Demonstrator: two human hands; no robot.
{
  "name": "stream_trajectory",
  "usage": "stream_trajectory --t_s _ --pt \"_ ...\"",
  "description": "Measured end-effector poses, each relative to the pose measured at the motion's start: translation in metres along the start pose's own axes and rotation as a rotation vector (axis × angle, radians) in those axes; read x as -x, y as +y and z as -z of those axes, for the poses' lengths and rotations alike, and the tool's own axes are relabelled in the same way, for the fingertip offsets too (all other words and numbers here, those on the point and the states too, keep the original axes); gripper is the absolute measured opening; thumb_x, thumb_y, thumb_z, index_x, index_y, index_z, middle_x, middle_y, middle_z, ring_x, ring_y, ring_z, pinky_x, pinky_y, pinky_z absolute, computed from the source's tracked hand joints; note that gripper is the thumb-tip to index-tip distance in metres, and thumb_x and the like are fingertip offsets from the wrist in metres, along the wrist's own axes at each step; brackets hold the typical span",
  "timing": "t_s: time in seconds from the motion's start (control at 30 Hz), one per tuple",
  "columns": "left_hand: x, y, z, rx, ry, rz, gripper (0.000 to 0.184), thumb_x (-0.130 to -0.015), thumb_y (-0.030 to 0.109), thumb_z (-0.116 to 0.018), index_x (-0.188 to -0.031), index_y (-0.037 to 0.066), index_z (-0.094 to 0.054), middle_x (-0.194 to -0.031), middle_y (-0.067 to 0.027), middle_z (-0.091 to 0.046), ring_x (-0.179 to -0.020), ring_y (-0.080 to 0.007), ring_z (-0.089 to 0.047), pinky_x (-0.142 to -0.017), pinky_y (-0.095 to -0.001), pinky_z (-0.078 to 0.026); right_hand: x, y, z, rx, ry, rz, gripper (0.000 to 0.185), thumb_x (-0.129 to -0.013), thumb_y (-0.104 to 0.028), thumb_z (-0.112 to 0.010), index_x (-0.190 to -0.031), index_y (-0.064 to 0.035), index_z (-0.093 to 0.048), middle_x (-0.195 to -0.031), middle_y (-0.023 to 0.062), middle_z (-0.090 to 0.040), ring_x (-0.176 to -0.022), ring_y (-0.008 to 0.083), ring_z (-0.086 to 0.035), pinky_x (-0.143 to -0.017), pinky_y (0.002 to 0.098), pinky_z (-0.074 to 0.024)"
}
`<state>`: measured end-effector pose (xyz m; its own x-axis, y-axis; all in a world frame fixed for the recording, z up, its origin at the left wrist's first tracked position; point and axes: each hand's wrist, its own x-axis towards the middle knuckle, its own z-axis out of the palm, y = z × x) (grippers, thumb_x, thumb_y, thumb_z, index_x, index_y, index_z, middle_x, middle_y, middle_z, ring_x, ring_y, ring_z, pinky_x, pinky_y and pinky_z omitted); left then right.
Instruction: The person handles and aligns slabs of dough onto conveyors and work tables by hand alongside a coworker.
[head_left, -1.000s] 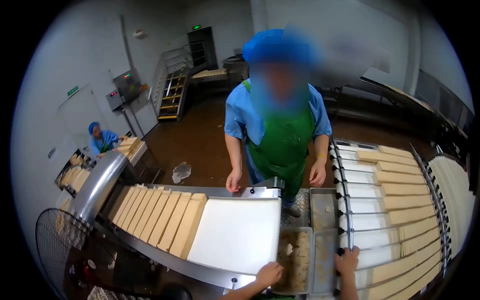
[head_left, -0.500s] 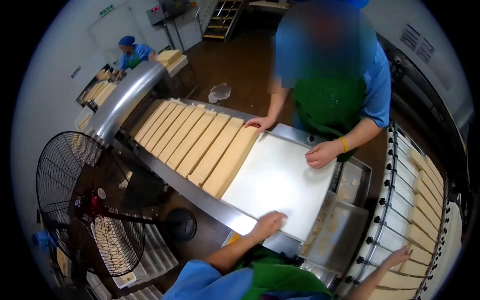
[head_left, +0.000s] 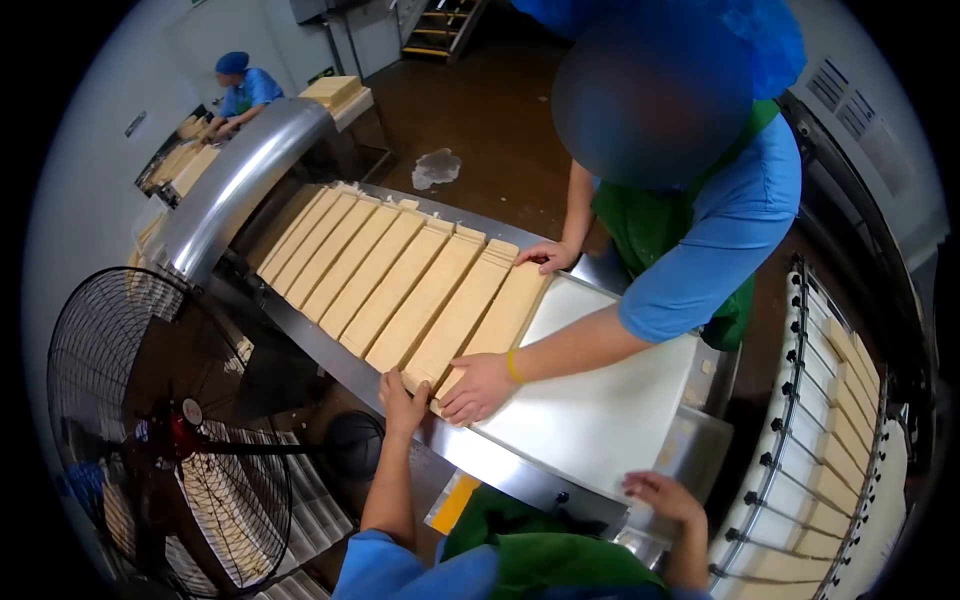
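Long pale-yellow blocks point(head_left: 395, 275) lie side by side in a slanted row on the white conveyor belt point(head_left: 600, 400). My left hand point(head_left: 403, 402) is at the near end of the blocks, its fingers against the end of one near the row's right side. Over the belt's near right corner, my right hand point(head_left: 665, 496) hangs with its fingers apart and nothing in it. A co-worker across the belt has one hand point(head_left: 480, 388) on the near end of the last block point(head_left: 512, 318) and the other hand point(head_left: 548, 256) at its far end.
At the left stands a black wire fan point(head_left: 170, 430). A curved metal hood point(head_left: 245, 180) spans the belt, with another person point(head_left: 245, 92) beyond. A second line with blocks point(head_left: 845, 440) runs along the right. Metal trays point(head_left: 695, 450) sit beside the belt's end.
My left hand has moved left from the belt's near edge to the block ends. My right hand has come back from the right-hand line. The co-worker has leaned in and reached to the last block.
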<state>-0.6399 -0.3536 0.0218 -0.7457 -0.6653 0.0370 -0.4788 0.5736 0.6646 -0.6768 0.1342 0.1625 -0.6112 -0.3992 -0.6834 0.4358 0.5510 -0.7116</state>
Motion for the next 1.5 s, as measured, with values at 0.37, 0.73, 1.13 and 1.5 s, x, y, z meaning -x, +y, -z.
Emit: stream_trajectory --t_s 0.37,0.73,1.13,1.5 --pt "-0.003 0.024 0.003 -0.058 -0.178 0.016 0.087 -0.062 0.018 -0.085 -0.13 -0.006 -0.035 -0.128 -0.0296 -0.036 -0.118 -0.0458 -0.037 -0.101 -0.0464 -0.035 -0.022 -0.035 0.006 -0.024 -0.04 0.078 0.035 -0.096 -0.03 -0.055 -0.116 -0.0024 -0.058 -0.106 0.0075 -0.064 -0.101 0.0148 -0.059 -0.091 0.0296 -0.0448" --pt "-0.003 0.048 -0.003 -0.08 -0.152 -0.001 0.085 -0.064 0.016 -0.082 -0.129 -0.008 -0.032 -0.115 -0.0302 -0.044 -0.108 -0.0462 -0.046 -0.094 -0.0459 -0.041 -0.24 -0.148 -0.109 0.554 0.376 0.494 0.058 -0.086 -0.037 -0.061 -0.128 -0.0003 -0.048 -0.118 0.0217 -0.054 -0.11 0.0334 -0.053 -0.093 0.0399 -0.0431" --pt "-0.013 0.054 -0.001 -0.376 -0.321 -0.084 0.093 -0.067 0.035 -0.08 -0.132 -0.009 -0.03 -0.113 -0.0289 -0.048 -0.101 -0.0444 -0.051 -0.086 -0.0475 -0.045 -0.38 -0.274 -0.126 0.764 0.549 0.177 0.071 -0.091 -0.055 -0.044 -0.148 -0.0182 -0.025 -0.155 0.0187 -0.01 -0.133 0.0343 -0.033 -0.108 0.0412 -0.0307" --pt "0.028 0.118 -0.041 -0.193 -0.671 -0.343 0.091 -0.069 0.049 -0.077 -0.127 -0.01 -0.039 -0.124 -0.0381 -0.039 -0.109 -0.049 -0.046 -0.095 -0.0515 -0.04 -0.259 -0.163 -0.007 0.219 0.877 -0.234 0.085 -0.072 -0.04 -0.068 -0.14 -0.0102 -0.027 -0.146 0.0159 -0.019 -0.122 0.0483 -0.033 -0.073 0.0635 -0.0494"
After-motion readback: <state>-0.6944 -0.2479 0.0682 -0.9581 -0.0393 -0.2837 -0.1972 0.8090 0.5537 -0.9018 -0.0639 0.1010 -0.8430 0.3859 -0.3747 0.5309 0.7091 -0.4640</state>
